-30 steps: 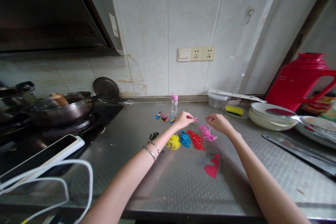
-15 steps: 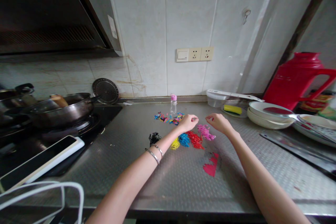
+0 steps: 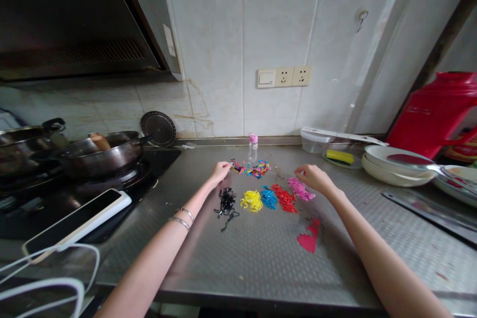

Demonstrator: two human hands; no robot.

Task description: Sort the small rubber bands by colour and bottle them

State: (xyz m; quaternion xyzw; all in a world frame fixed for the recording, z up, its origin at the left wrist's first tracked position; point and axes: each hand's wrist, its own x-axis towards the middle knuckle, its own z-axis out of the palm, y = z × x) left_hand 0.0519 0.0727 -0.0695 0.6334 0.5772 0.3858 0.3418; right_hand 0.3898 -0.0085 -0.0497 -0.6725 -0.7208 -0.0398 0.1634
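Note:
My left hand [image 3: 220,172] is at the left edge of a mixed heap of small coloured rubber bands [image 3: 257,169]. Its fingertips are pressed together, and whatever they may pinch is too small to make out. Just behind the pink rubber bands [image 3: 300,189] hovers my right hand [image 3: 313,177], fingers curled and closed; their contents are hidden. Separate piles of black rubber bands [image 3: 226,201], yellow rubber bands [image 3: 252,200], blue rubber bands [image 3: 269,198] and red rubber bands [image 3: 284,198] lie in a row on the metal counter [image 3: 223,268].
A small clear bottle with a pink cap [image 3: 253,148] stands behind the mixed heap. Torn red scraps [image 3: 308,239] lie in front. At right are a sponge [image 3: 340,157], bowls [image 3: 395,169] and a red thermos [image 3: 428,114]; at left, a phone [image 3: 76,223] and pans [image 3: 104,156].
My left hand has moved left, from above the middle to the mixed heap's left edge, uncovering the black and yellow piles. My right hand has stayed near the pink pile. The view has shifted slightly.

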